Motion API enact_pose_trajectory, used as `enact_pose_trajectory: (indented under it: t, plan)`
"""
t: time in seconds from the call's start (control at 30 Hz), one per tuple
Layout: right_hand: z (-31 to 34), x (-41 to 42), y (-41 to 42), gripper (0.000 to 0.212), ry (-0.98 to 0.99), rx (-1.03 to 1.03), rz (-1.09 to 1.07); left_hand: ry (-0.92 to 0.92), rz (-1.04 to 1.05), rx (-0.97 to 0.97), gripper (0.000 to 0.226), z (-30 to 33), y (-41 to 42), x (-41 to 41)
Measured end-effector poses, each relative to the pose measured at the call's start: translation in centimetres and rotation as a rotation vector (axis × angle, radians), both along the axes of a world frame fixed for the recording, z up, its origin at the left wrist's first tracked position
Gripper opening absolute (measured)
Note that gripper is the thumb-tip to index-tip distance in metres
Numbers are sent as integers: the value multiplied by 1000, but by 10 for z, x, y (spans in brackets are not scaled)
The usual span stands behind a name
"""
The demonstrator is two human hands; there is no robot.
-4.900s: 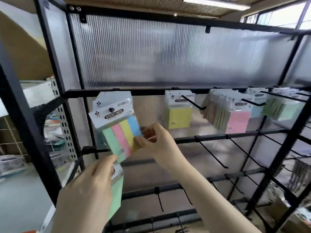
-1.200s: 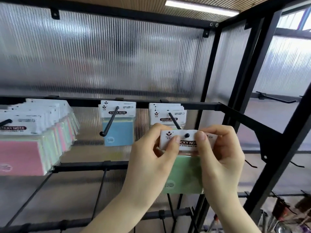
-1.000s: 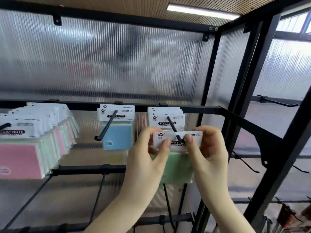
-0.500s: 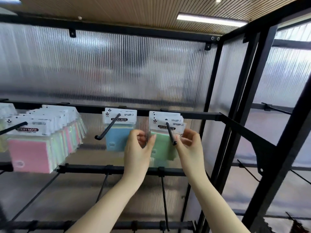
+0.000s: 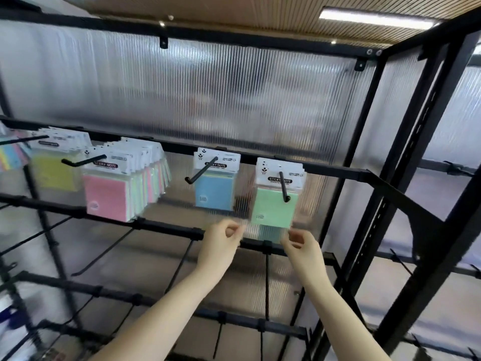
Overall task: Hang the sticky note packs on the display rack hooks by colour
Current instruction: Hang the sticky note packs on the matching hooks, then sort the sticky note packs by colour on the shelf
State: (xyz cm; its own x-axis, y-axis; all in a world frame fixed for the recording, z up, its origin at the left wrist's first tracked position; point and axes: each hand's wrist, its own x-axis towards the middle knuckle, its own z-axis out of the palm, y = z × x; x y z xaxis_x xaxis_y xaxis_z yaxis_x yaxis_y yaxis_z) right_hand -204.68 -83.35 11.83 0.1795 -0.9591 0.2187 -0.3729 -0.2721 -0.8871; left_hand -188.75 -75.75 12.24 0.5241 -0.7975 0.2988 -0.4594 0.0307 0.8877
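Fingers [image 5: 235,231] of the left hand [image 5: 220,246] are loosely curled and hold nothing, just below the green sticky note packs [image 5: 273,207]; the right hand [image 5: 302,246] looks the same, its fingers bent and empty, near the packs' lower edge. Those green packs hang on the rightmost hook [image 5: 283,188] of the black display rack [image 5: 351,173]. Just left of them a blue pack [image 5: 214,190] hangs on its own hook. Further left a thick row of packs with a pink one [image 5: 105,195] in front fills another hook, then yellow packs [image 5: 53,173], and striped multicolour ones [image 5: 10,156] at the edge, blurred.
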Motion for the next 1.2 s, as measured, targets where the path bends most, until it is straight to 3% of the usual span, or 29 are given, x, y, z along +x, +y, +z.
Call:
enact_pose_trajectory:
  t: [0.17, 0.23, 0.33, 0.8, 1.2]
  plan:
    - [-25, -1, 26, 23, 174, -22, 46, -336, 26, 225, 14, -17, 49, 20]
    - [-24, 7, 37, 23, 274, -108, 66, -493, 103, 238, 19, -16, 70, 29]
    - [-14, 30, 56, 23, 378, -197, 131, -570, 167, 203, 23, -14, 102, 52]
    - [18, 257, 208, 19, 451, -379, 510, -564, 385, 363, 22, -19, 284, 244]
    - [-1, 435, 317, 18, 443, -430, 822, -511, 654, 588, 19, -27, 427, 371]
